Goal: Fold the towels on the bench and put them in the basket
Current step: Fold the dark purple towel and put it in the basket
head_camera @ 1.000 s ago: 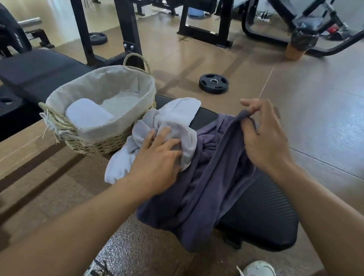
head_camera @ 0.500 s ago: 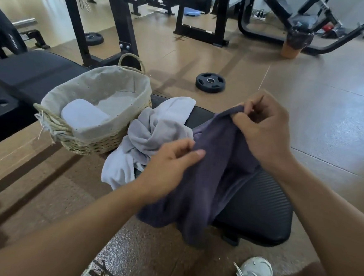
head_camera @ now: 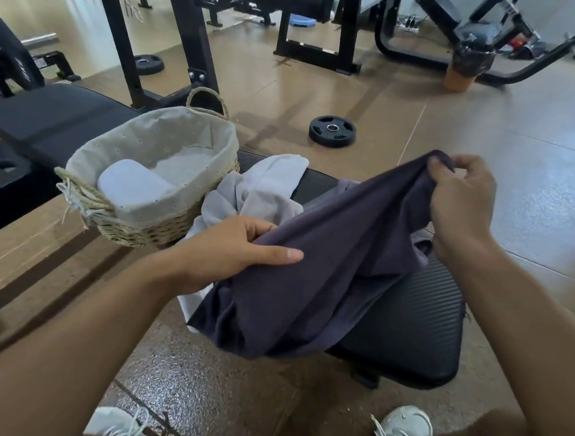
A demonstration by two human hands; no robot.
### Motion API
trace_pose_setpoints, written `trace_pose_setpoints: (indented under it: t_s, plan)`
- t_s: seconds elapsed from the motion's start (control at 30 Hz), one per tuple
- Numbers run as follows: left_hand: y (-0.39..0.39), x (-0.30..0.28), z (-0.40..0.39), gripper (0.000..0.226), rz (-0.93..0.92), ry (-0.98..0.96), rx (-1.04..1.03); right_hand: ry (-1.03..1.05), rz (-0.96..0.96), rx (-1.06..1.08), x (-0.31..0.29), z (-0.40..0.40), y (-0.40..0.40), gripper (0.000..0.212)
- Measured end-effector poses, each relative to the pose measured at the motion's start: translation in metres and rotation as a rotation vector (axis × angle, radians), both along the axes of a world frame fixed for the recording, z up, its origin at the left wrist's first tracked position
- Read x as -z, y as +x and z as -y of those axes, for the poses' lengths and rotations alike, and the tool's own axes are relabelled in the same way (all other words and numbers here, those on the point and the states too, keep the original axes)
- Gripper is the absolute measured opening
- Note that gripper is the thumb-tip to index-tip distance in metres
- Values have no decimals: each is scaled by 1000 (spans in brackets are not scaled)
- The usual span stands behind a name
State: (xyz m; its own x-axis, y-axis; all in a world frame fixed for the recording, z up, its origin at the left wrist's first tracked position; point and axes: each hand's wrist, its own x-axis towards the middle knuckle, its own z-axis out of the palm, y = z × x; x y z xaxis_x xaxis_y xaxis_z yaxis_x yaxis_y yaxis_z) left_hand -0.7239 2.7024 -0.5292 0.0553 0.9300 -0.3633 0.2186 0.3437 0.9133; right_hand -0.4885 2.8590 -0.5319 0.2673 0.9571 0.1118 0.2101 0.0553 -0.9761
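Nearest the camera, the left hand (head_camera: 239,248) grips the near edge of the dark purple towel (head_camera: 327,261), thumb laid flat along the top of the cloth and fingers tucked beneath, while the right hand (head_camera: 460,209) pinches a raised corner of the same towel higher and farther out. The cloth hangs slack between the two grips, bunched and draping off the front of the padded surface (head_camera: 407,328). To fold it well, the left hand should probably slide along the edge until it finds the matching corner; then both hands can draw the towel taut and level so that the creases drop out before it is halved. Lifting it off the surface first would keep the trailing end from dragging. Just beyond the left hand lies the crumpled pale grey towel (head_camera: 264,192), touching the purple one, so pulling wide risks dragging it along. Beside that, still on the surface, stands the lined wicker basket (head_camera: 135,231), already holding one folded light towel (head_camera: 131,186), with room alongside for the next.
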Motion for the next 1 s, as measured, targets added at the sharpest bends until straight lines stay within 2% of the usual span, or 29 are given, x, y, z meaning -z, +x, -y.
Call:
trace_pose_setpoints:
  t_s: [0.1, 0.2, 0.27, 0.37, 0.5, 0.6, 0.73, 0.9, 1.0]
  plan:
    - [-13, 7, -4, 27, -16, 79, -163, 45, 150, 38, 0, 4, 2, 16]
    - [-18, 18, -11, 28, -68, 307, -538, 32, 433, -135, -2, 16, -9, 16]
    - [-16, 19, -13, 17, -141, 451, -672, 22, 483, -256, -1, 31, -25, 26]
    - [-5, 20, -11, 13, -161, 520, -619, 0, 382, -483, 4, 58, -49, 23]
    - [11, 25, -6, 13, -97, 464, -484, -18, 328, -769, 5, 80, -64, 6]
    - [10, 27, -4, 21, -71, 448, -479, -15, 343, -902, 4, 82, -64, 23]
    - [6, 29, -2, 28, -143, 470, -465, 12, 451, -964, 1, 82, -61, 39]
    - [8, 28, -3, 31, -141, 525, -457, -10, 367, -954, -2, 86, -59, 40]
    - [7, 26, -4, 32, -129, 551, -487, 32, 490, -948, -5, 88, -57, 37]
